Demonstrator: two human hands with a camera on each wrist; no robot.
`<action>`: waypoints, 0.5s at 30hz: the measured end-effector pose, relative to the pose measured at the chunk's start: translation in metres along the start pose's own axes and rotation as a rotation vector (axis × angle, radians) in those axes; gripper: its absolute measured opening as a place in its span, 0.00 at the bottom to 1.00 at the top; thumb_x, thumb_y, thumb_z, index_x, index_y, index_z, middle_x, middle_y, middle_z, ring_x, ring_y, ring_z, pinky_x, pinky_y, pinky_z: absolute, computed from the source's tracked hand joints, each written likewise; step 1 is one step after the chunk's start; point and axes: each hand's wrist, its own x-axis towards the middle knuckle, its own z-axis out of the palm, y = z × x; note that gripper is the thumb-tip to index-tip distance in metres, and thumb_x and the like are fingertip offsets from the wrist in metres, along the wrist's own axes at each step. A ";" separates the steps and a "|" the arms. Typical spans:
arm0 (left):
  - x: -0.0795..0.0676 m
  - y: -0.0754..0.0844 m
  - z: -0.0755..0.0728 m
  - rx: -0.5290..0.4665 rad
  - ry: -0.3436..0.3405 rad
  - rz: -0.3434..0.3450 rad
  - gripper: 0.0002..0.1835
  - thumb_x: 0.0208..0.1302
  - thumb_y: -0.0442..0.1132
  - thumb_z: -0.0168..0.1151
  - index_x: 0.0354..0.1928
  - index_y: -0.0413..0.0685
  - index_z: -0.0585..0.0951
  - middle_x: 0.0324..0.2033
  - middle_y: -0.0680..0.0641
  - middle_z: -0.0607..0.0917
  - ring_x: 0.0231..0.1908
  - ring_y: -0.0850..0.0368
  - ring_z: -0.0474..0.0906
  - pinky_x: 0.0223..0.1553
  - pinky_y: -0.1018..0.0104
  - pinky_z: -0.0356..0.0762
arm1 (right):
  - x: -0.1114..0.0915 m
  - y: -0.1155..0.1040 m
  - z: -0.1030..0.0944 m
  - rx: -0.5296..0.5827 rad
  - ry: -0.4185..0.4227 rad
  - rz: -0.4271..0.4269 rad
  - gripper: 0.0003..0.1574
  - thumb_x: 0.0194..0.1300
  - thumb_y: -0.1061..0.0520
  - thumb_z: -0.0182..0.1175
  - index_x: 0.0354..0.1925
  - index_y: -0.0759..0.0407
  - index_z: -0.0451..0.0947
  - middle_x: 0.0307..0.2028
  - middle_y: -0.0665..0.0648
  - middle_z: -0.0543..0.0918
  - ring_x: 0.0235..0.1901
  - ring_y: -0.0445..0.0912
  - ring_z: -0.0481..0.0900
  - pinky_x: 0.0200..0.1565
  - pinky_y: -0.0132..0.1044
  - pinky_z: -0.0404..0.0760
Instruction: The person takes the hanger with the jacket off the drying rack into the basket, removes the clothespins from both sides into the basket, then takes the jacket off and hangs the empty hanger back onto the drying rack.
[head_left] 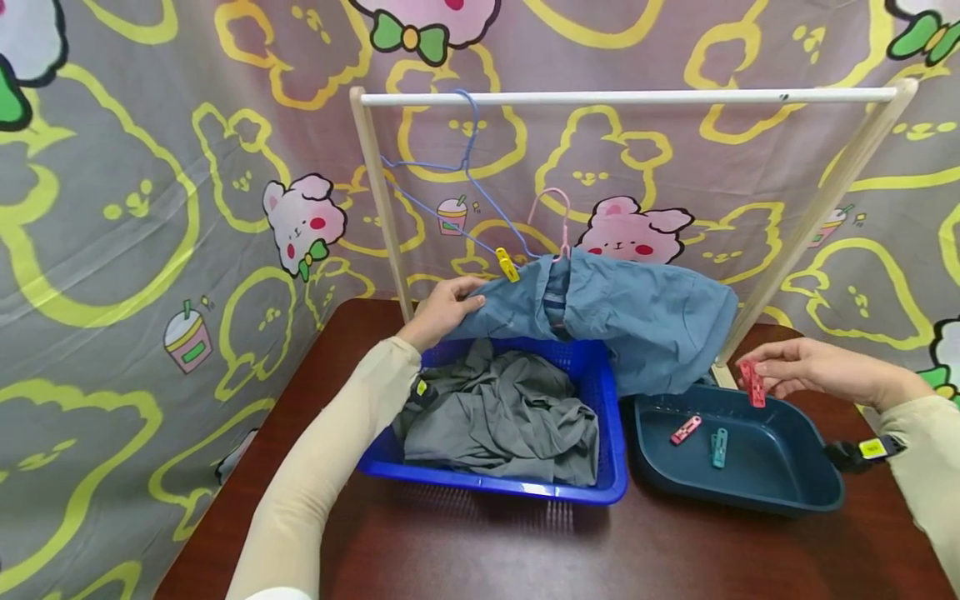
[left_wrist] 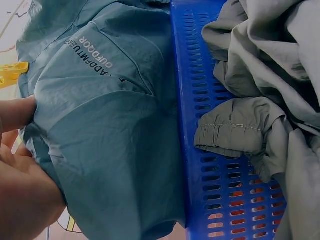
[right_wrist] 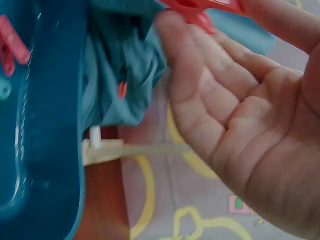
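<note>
A blue jacket [head_left: 645, 308] hangs over the back of the blue basket, with a pink hanger [head_left: 564, 237] at its collar. My left hand [head_left: 444, 310] pinches the jacket's left edge, thumb in front and fingers behind, as the left wrist view shows. Just above it, a yellow clothespin [head_left: 507, 265] is clipped at the jacket's left shoulder, beside a blue hanger [head_left: 463, 171]. My right hand [head_left: 813, 371] holds a red clothespin [head_left: 753, 385] between thumb and fingertips, over the back right of the dark basin. In the right wrist view, the red clothespin [right_wrist: 200, 9] is partly cut off.
Grey clothes [head_left: 502, 417] lie in the blue basket [head_left: 495, 485]. The dark basin [head_left: 750, 496] to its right contains a pink clothespin [head_left: 686, 429] and a teal clothespin [head_left: 719, 447]. Behind stands a rack with a white rail [head_left: 637, 97] and wooden posts, before a patterned curtain [head_left: 225, 233].
</note>
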 end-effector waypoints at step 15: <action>-0.001 -0.001 0.003 -0.003 0.004 0.042 0.15 0.70 0.35 0.53 0.56 0.43 0.78 0.52 0.45 0.79 0.46 0.52 0.75 0.43 0.61 0.72 | 0.014 0.039 0.021 0.122 -0.103 0.193 0.29 0.69 0.63 0.48 0.58 0.85 0.55 0.39 0.61 0.79 0.39 0.53 0.78 0.43 0.46 0.79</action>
